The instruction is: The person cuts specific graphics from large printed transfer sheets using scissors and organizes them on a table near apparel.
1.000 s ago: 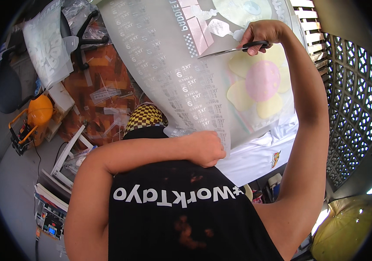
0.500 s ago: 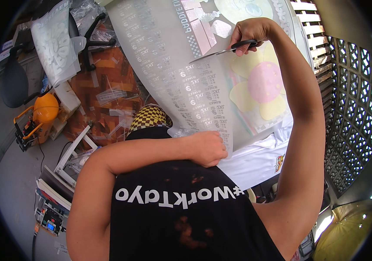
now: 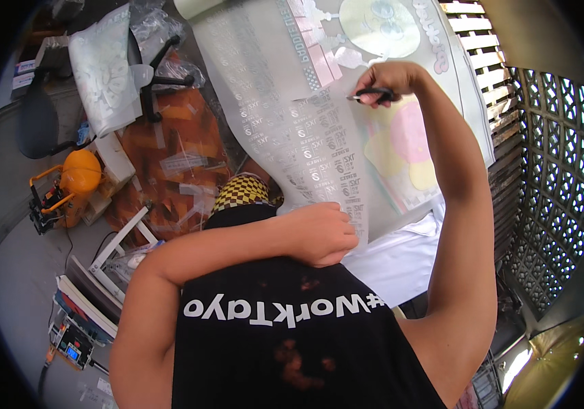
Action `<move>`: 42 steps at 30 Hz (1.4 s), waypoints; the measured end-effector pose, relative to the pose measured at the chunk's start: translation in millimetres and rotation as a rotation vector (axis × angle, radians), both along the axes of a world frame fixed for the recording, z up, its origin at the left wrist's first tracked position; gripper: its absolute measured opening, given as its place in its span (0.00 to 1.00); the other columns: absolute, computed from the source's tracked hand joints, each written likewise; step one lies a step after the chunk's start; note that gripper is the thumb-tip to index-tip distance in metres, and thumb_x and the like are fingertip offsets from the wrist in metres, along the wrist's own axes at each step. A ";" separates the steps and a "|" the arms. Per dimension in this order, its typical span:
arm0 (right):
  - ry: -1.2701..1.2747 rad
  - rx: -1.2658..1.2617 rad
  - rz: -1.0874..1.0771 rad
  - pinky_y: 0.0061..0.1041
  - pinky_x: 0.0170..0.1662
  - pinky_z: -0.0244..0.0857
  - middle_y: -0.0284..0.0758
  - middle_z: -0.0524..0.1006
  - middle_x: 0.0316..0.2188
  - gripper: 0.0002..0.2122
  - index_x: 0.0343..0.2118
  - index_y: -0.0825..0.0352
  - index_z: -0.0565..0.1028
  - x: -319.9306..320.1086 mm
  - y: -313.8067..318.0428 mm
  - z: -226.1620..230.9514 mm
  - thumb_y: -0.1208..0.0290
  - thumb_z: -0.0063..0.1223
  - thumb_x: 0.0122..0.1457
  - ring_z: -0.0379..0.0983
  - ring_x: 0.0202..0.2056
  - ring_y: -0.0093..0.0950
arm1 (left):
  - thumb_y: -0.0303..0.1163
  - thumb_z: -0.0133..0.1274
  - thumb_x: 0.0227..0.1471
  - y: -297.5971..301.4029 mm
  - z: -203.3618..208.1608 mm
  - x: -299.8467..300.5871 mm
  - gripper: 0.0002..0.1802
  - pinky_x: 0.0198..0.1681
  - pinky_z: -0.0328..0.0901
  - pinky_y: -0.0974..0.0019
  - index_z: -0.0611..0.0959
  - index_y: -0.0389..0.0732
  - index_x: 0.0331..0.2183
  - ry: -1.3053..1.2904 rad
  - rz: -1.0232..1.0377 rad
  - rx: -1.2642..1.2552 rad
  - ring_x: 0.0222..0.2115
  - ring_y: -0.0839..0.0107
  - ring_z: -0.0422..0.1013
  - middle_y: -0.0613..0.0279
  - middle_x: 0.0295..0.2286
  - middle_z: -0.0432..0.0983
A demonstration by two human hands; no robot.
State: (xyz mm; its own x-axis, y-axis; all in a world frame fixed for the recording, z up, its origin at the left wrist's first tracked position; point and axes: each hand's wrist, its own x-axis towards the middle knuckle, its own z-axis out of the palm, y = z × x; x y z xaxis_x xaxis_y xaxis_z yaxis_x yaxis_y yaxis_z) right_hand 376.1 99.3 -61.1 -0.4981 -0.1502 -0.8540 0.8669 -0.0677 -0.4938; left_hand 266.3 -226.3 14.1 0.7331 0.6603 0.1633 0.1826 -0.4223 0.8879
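Observation:
A wide translucent printed film sheet (image 3: 312, 146) spreads away from me, with rows of small pale labels down its left part and large coloured pictures at its right. My left hand (image 3: 323, 234) is closed on the sheet's near edge, close to my black shirt. Farther off, my right hand (image 3: 382, 85) grips a pair of scissors (image 3: 376, 95) by the black handles, fingers bent round them. Only a short bit of blade shows; the rest is hidden, apparently at the film beside the labels. A large yellow and pink flower print (image 3: 408, 136) lies just right of the scissors.
White cloth (image 3: 401, 262) lies under the sheet's near end. At the left stand an office chair base (image 3: 159, 80), an orange work lamp (image 3: 80, 172) and a white metal frame (image 3: 125, 245). Wooden slats (image 3: 483, 61) and a lattice screen (image 3: 558, 170) border the right.
My right hand has come nearer with the scissors, and their blades, earlier seen over the film, are now mostly out of sight. My left hand stays at the edge. The view has shifted slightly.

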 end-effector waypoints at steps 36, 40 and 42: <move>0.123 -0.018 -1.453 0.17 0.20 0.63 0.28 0.76 0.27 0.22 0.56 0.63 0.73 -44.9 -267.8 0.4 0.55 0.56 0.64 0.73 0.23 0.18 | 0.47 0.53 0.57 198.7 -104.1 -188.3 0.30 0.65 0.39 0.28 0.71 0.44 0.57 0.767 0.454 0.285 0.63 0.55 0.55 0.54 0.58 0.64; 0.269 -0.179 -1.661 0.17 0.20 0.64 0.29 0.75 0.27 0.24 0.58 0.64 0.70 -47.9 -276.1 -11.9 0.55 0.54 0.65 0.73 0.24 0.19 | 0.48 0.54 0.57 211.1 -84.1 -197.4 0.32 0.64 0.41 0.29 0.70 0.44 0.58 1.018 0.296 0.179 0.59 0.57 0.60 0.55 0.55 0.67; 0.206 -0.090 -1.572 0.16 0.19 0.63 0.29 0.75 0.26 0.23 0.55 0.63 0.73 -45.4 -271.0 -9.2 0.54 0.58 0.62 0.73 0.22 0.18 | 0.50 0.54 0.56 202.6 -83.7 -201.5 0.33 0.64 0.44 0.32 0.71 0.43 0.57 0.915 0.348 0.191 0.57 0.56 0.63 0.54 0.52 0.69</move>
